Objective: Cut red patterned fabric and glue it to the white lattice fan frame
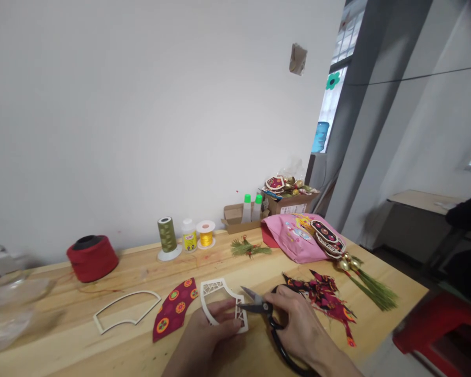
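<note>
My left hand (210, 335) grips a white fan-shaped lattice frame (213, 286) by its lower right part, fingers behind and thumb in front. In my right hand (304, 322) is a pair of black-handled scissors (265, 308). Its blades are parted, and the lower one meets or overlaps the frame's right lattice end; whether it passes through an opening I cannot tell. Left of the frame lies a maroon fan-shaped fabric piece (175, 309) with round flower patterns. Farther left rests a thin white fan-shaped outline (141, 292). Maroon fabric scraps (332, 298) lie beyond my right hand.
Along the wall stand a red thread cone (96, 262), a green thread spool (167, 235), a glue bottle (189, 238) and a yellow cord spool (206, 238). A pink bag (292, 243) with finished ornaments lies right. A red stool (435, 330) stands beyond the table edge.
</note>
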`<state>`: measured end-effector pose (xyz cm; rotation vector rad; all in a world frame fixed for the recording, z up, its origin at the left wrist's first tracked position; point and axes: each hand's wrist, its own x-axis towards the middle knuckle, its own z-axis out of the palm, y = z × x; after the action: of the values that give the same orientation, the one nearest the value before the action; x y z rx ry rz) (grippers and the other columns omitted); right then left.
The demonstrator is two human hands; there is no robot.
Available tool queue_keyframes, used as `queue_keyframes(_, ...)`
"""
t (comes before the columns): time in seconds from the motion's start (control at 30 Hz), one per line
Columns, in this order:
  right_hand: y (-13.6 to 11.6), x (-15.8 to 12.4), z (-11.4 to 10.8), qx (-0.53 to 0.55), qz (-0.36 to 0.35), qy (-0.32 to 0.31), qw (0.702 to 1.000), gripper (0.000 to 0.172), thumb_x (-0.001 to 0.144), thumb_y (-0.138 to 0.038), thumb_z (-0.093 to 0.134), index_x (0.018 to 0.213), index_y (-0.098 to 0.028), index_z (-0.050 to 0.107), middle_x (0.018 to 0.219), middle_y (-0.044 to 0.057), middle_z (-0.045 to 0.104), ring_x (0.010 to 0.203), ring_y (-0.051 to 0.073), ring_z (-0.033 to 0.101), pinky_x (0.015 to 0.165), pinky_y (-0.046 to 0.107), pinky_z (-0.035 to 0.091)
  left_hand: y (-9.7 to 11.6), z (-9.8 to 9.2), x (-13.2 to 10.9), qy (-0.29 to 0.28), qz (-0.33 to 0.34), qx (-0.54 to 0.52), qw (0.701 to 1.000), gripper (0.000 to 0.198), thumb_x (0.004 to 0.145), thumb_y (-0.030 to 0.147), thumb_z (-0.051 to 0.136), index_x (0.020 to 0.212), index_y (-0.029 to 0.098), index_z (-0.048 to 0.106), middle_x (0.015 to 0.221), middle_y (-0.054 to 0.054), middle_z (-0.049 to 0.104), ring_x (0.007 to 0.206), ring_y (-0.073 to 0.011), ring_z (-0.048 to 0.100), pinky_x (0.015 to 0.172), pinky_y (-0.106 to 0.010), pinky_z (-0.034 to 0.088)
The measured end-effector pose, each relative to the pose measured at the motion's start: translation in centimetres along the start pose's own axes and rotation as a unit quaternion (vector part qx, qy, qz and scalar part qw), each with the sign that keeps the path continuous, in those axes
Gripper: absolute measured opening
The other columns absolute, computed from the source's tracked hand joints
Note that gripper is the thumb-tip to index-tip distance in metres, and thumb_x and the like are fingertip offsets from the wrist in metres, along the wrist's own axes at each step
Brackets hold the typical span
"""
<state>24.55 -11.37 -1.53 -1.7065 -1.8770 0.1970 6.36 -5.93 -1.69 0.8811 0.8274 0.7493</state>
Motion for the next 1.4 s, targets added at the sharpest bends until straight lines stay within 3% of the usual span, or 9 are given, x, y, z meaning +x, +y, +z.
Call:
queue_keyframes(0.17, 0.8, 0.3, 0.1, -0.004, 0.047, 0.034, 0.998, 0.035, 0.059, -0.004, 0.044, 0.082, -0.021, 0.063, 0.064, -0.001, 0.048, 0.062, 0.014, 0.047, 0.054, 0.022, 0.03, -0.1, 0.0, -0.1, -0.022, -0.03, -0.021, 0.999, 0.039, 0.043, 0.016, 0.077, 0.082, 0.013, 0.068, 0.069, -0.009, 0.07, 0.063, -0.0196, 0.063, 0.061, -0.027, 0.044)
queue_keyframes(0.37, 0.5, 0.0, -0.1, 0.007, -0.025, 0.004, 1.0, 0.03, 0.06, -0.004, 0.045, 0.077, -0.022, 0.061, 0.066, -0.002, 0.045, 0.064, 0.013, 0.045, 0.054, 0.021, 0.028, 0.2, 0.4, -0.4, -0.01, -0.02, -0.033, 0.999, 0.038, 0.044, 0.016, 0.077, 0.081, 0.013, 0.069, 0.068, -0.009, 0.07, 0.066, -0.0199, 0.063, 0.067, -0.029, 0.044)
queue_keyframes(0.5, 0.6, 0.1, -0.1, -0.003, 0.028, 0.02, 0.999, 0.035, 0.059, -0.003, 0.045, 0.083, -0.023, 0.063, 0.064, -0.002, 0.045, 0.06, 0.013, 0.045, 0.052, 0.021, 0.028, 0.5, 0.6, -0.7, -0.025, -0.033, -0.015, 0.999, 0.04, 0.041, 0.016, 0.078, 0.08, 0.014, 0.069, 0.062, -0.008, 0.069, 0.059, -0.0181, 0.063, 0.058, -0.026, 0.043)
queue_keyframes(0.6, 0.4, 0.2, -0.1, 0.001, 0.017, 0.02, 1.0, 0.034, 0.059, -0.003, 0.045, 0.081, -0.022, 0.062, 0.063, -0.002, 0.044, 0.06, 0.013, 0.044, 0.052, 0.022, 0.028, 0.5, 0.6, -0.6, -0.03, -0.029, -0.011, 0.999, 0.042, 0.04, 0.015, 0.078, 0.081, 0.016, 0.069, 0.059, -0.006, 0.069, 0.056, -0.0169, 0.062, 0.056, -0.025, 0.042)
queue_keyframes(0.8, -0.5, 0.0, 0.1, 0.007, -0.01, -0.008, 1.0, 0.033, 0.057, -0.002, 0.045, 0.077, -0.022, 0.06, 0.066, -0.002, 0.045, 0.064, 0.013, 0.045, 0.052, 0.021, 0.028, 0.1, 0.4, -0.3, -0.097, -0.006, 0.002, 0.995, 0.045, 0.045, 0.017, 0.076, 0.09, 0.019, 0.068, 0.064, -0.005, 0.068, 0.059, -0.0171, 0.06, 0.056, -0.025, 0.041)
queue_keyframes(0.97, -0.3, 0.2, 0.1, 0.008, -0.006, -0.012, 1.0, 0.034, 0.057, -0.002, 0.046, 0.079, -0.023, 0.061, 0.066, -0.002, 0.047, 0.062, 0.013, 0.046, 0.052, 0.021, 0.027, 0.2, 0.6, -0.6, -0.042, 0.01, 0.068, 0.997, 0.039, 0.052, 0.024, 0.074, 0.09, 0.019, 0.067, 0.058, -0.001, 0.063, 0.046, -0.0098, 0.051, 0.039, -0.018, 0.035)
queue_keyframes(1.13, -0.4, 0.3, 0.0, 0.008, 0.006, -0.009, 1.0, 0.033, 0.058, -0.004, 0.048, 0.08, -0.023, 0.062, 0.065, -0.002, 0.047, 0.062, 0.013, 0.046, 0.052, 0.021, 0.028, 0.4, 0.6, -0.6, -0.04, -0.011, 0.07, 0.997, 0.035, 0.052, 0.021, 0.073, 0.086, 0.015, 0.068, 0.048, 0.001, 0.058, 0.042, -0.0076, 0.047, 0.038, -0.017, 0.033)
queue_keyframes(1.27, -0.2, 0.4, 0.1, 0.008, -0.011, 0.002, 1.0, 0.035, 0.057, -0.003, 0.047, 0.082, -0.023, 0.062, 0.066, -0.002, 0.047, 0.064, 0.013, 0.046, 0.053, 0.021, 0.029, 0.5, 0.6, -0.7, -0.089, -0.02, 0.071, 0.993, 0.03, 0.052, 0.02, 0.072, 0.082, 0.015, 0.069, 0.045, 0.001, 0.058, 0.038, -0.0065, 0.045, 0.039, -0.019, 0.032)
queue_keyframes(1.4, 0.4, 0.7, -0.2, 0.004, 0.028, 0.031, 0.999, 0.032, 0.059, -0.004, 0.045, 0.078, -0.023, 0.062, 0.064, -0.002, 0.047, 0.062, 0.013, 0.046, 0.053, 0.021, 0.028, 0.2, 0.7, -1.0, -0.115, -0.039, 0.075, 0.99, 0.029, 0.05, 0.02, 0.074, 0.078, 0.015, 0.069, 0.051, -0.003, 0.064, 0.04, -0.0086, 0.049, 0.041, -0.02, 0.032)
